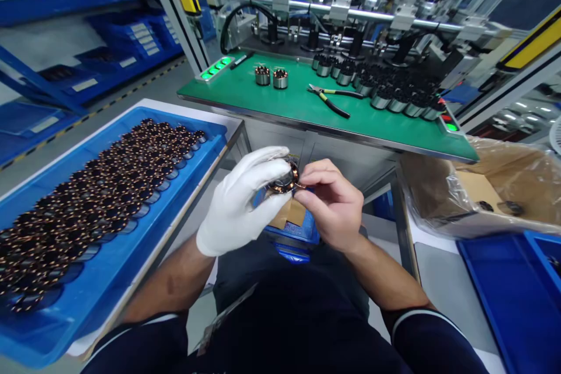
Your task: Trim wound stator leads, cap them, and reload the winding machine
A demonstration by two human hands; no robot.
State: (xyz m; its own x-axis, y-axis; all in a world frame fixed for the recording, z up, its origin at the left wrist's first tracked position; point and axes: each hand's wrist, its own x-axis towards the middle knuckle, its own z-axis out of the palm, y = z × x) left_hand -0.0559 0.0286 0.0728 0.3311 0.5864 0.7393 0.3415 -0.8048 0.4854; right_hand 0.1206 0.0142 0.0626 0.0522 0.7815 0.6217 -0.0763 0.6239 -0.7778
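My left hand, in a white glove, is closed around a motor stator with copper windings and a black top. The stator is tilted, its wound face turned toward my right. My bare right hand pinches a thin copper wire end at the stator's edge between thumb and fingers. Both hands are in front of the green work surface, above my lap. On that surface lie cutting pliers with black and yellow handles, their jaws pointing left. Two wound stators with loose wire ends stand to their left.
A blue tray full of wound stators is at left. Several black-topped stators stand at the green surface's right, before a machine. At right are a plastic-lined carton and a blue bin. A smaller blue container is below my hands.
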